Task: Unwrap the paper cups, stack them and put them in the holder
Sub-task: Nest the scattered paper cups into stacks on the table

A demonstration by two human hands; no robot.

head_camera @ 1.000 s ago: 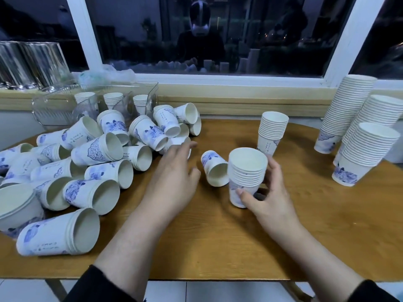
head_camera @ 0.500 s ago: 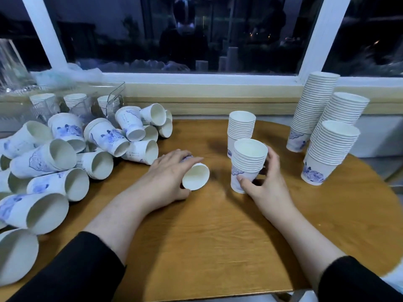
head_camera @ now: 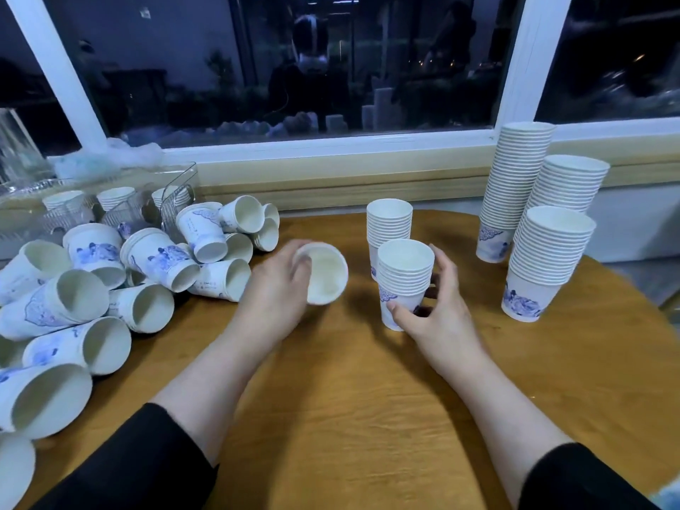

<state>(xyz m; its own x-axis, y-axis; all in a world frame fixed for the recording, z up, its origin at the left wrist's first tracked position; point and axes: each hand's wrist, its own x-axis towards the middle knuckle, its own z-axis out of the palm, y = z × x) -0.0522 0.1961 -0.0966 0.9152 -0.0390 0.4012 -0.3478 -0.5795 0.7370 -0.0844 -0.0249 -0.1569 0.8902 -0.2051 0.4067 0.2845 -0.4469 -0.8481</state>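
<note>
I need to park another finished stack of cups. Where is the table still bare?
Bare wood lies along the near table edge between the forearms, and right of the right hand, before the tall stacks. The left side is crowded with loose cups.

The left hand [head_camera: 274, 288], which a second ago was reaching toward a single white paper cup with blue print [head_camera: 323, 273] lying on the round wooden desk [head_camera: 368, 399], has closed around it and raised it off the wood, its mouth now tilted toward five o'clock, nearer the short hand-held stack of white cups [head_camera: 404, 279].
</note>
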